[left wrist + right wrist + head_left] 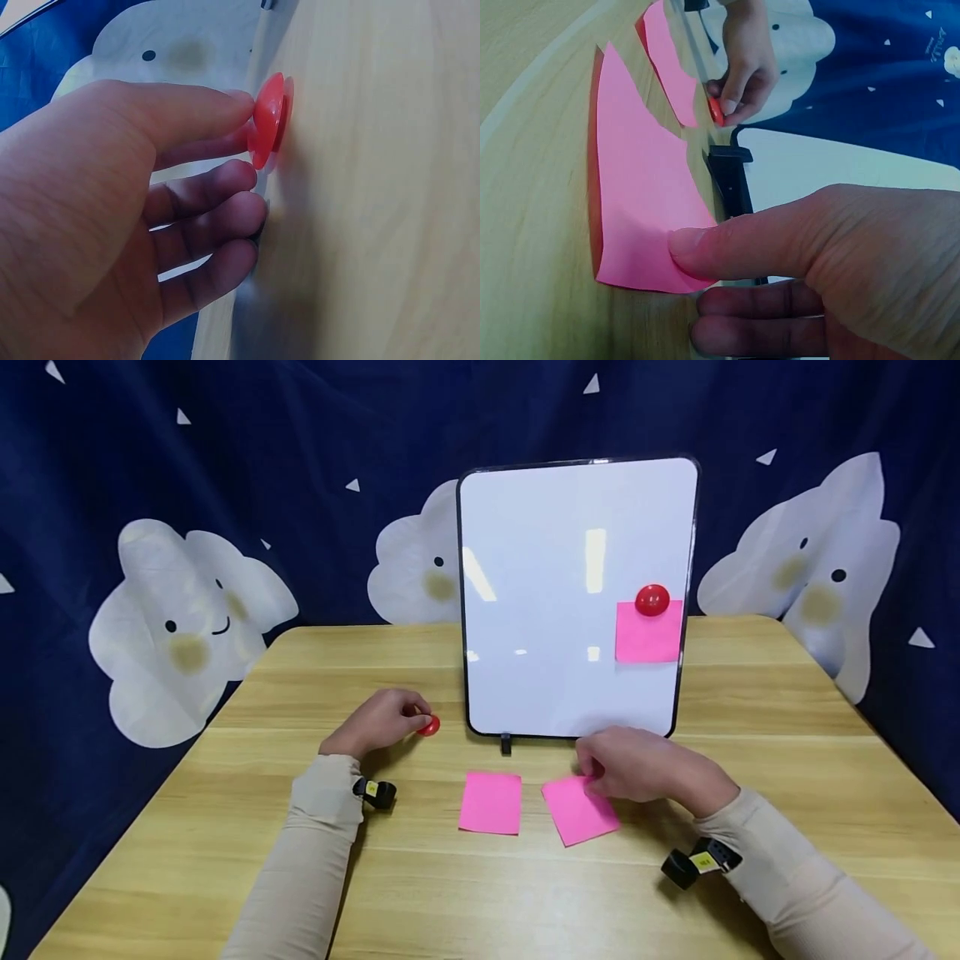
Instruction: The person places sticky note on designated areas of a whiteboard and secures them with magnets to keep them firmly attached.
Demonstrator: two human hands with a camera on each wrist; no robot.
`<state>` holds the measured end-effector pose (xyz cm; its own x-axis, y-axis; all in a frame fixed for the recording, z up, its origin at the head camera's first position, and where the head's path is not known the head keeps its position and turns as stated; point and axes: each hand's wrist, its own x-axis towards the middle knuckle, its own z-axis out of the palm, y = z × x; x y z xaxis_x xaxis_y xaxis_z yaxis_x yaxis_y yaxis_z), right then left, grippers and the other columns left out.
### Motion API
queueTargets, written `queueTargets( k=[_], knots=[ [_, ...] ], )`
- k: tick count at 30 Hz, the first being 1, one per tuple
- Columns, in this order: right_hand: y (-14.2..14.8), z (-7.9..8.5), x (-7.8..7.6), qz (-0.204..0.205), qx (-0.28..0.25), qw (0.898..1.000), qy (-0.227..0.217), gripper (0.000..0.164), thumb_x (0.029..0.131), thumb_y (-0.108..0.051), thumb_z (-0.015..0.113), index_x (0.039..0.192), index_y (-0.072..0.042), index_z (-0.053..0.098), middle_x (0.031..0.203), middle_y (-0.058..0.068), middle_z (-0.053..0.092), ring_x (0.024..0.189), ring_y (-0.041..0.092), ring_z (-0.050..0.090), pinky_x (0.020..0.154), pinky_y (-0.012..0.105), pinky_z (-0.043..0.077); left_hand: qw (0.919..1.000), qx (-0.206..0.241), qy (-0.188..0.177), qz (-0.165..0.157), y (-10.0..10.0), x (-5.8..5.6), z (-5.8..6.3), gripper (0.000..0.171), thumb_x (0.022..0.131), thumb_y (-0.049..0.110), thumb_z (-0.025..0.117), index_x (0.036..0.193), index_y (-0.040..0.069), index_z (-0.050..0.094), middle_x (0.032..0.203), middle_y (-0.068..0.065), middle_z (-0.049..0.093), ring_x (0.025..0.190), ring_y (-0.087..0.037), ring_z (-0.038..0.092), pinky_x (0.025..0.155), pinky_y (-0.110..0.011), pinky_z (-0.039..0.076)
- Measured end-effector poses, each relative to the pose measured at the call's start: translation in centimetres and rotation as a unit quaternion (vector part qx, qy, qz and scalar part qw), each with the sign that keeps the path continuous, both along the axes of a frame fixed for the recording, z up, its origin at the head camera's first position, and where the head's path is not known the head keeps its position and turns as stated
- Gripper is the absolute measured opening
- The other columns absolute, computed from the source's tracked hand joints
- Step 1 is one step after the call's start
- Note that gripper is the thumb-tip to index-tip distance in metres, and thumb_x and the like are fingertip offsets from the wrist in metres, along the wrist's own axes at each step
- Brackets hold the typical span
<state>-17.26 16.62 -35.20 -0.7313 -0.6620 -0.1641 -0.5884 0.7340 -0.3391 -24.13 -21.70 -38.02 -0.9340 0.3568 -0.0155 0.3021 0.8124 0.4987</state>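
Note:
My left hand [386,720] has its thumb and index finger on a round red magnet [268,124], pinching it at the tabletop left of the whiteboard. The other left fingers are bent beside it and hold nothing. In front of the board, my right hand [645,764] pinches the top edge of a pink sticky note [641,195], thumb over its face. That note's lower part curves over the table. A second pink sticky note [491,803] lies flat to its left.
A whiteboard [555,610] with a black frame stands upright on the wooden table [420,893]. On its right side, a red magnet [652,600] holds up another pink note [648,639]. A small black foot [506,744] juts out below. Behind hangs a dark blue curtain [315,435] with clouds.

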Motion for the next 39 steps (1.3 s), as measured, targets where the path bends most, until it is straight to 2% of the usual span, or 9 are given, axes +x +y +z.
queueTargets(
  k=[3, 8, 16, 19, 28, 35, 39],
  knots=[
    [0.01, -0.08, -0.09, 0.014, -0.015, 1.0, 0.01, 0.02, 0.085, -0.012, 0.08, 0.082, -0.02, 0.061, 0.074, -0.011, 0.053, 0.071, 0.011, 0.049, 0.066, 0.028, 0.044, 1.0, 0.002, -0.003, 0.005, 0.04, 0.06, 0.01, 0.012, 0.096, 0.02, 0.067, 0.101, 0.013, 0.075, 0.089, 0.002, 0.068, 0.08, -0.016, 0.059, 0.077, -0.035, 0.048],
    [0.06, -0.27, -0.25, 0.013, -0.035, 0.999, 0.011, 0.022, 0.086, -0.009, 0.078, 0.08, -0.02, 0.06, 0.072, -0.01, 0.051, 0.071, 0.011, 0.048, 0.064, 0.027, 0.044, 1.0, 0.006, -0.001, 0.007, 0.13, 0.11, 0.04, 0.012, 0.095, 0.019, 0.068, 0.102, 0.012, 0.075, 0.09, 0.001, 0.068, 0.081, -0.017, 0.059, 0.077, -0.035, 0.049],
    [0.22, -0.53, -0.64, -0.007, -0.069, 0.998, 0.007, 0.022, 0.088, -0.01, 0.076, 0.082, -0.022, 0.06, 0.073, -0.009, 0.052, 0.071, 0.011, 0.049, 0.063, 0.028, 0.045, 0.9994, 0.021, 0.019, -0.019, 0.1, 0.13, 0.1, 0.011, 0.094, 0.011, 0.068, 0.101, 0.012, 0.076, 0.09, 0.001, 0.068, 0.082, -0.017, 0.059, 0.077, -0.035, 0.049],
    [0.2, -0.61, -0.75, -0.01, -0.077, 0.997, 0.011, 0.021, 0.088, -0.01, 0.077, 0.083, -0.021, 0.06, 0.073, -0.009, 0.053, 0.071, 0.011, 0.05, 0.063, 0.028, 0.045, 0.9994, 0.021, 0.021, -0.019, 0.04, 0.1, 0.05, 0.013, 0.094, 0.011, 0.068, 0.102, 0.013, 0.077, 0.093, 0.001, 0.069, 0.084, -0.016, 0.059, 0.078, -0.035, 0.049],
    [0.2, -0.75, -0.84, -0.018, -0.105, 0.994, 0.013, 0.018, 0.088, -0.007, 0.076, 0.089, -0.02, 0.063, 0.075, -0.009, 0.055, 0.073, 0.012, 0.052, 0.065, 0.029, 0.047, 0.9998, 0.017, -0.003, 0.004, 0.06, 0.16, 0.03, 0.013, 0.094, 0.015, 0.071, 0.105, 0.013, 0.077, 0.096, 0.001, 0.069, 0.087, -0.017, 0.06, 0.079, -0.035, 0.05],
    [0.21, -0.7, -0.94, 0.007, -0.136, 0.99, 0.033, 0.023, 0.089, -0.002, 0.072, 0.11, -0.013, 0.069, 0.086, -0.009, 0.061, 0.079, 0.012, 0.054, 0.071, 0.03, 0.05, 0.9995, 0.029, -0.012, 0.003, -0.15, 0.09, -0.07, 0.017, 0.091, 0.017, 0.074, 0.107, 0.013, 0.077, 0.101, 0.0, 0.068, 0.09, -0.018, 0.059, 0.08, -0.034, 0.049],
    [0.23, -0.69, -0.97, 0.03, -0.14, 0.988, 0.051, 0.023, 0.09, 0.0, 0.071, 0.108, -0.014, 0.074, 0.094, -0.008, 0.067, 0.085, 0.012, 0.056, 0.076, 0.031, 0.051, 0.9994, 0.031, -0.013, -0.002, -0.19, 0.14, -0.04, 0.019, 0.088, 0.017, 0.077, 0.106, 0.013, 0.076, 0.101, 0.0, 0.068, 0.091, -0.019, 0.06, 0.082, -0.035, 0.05]
  ],
)
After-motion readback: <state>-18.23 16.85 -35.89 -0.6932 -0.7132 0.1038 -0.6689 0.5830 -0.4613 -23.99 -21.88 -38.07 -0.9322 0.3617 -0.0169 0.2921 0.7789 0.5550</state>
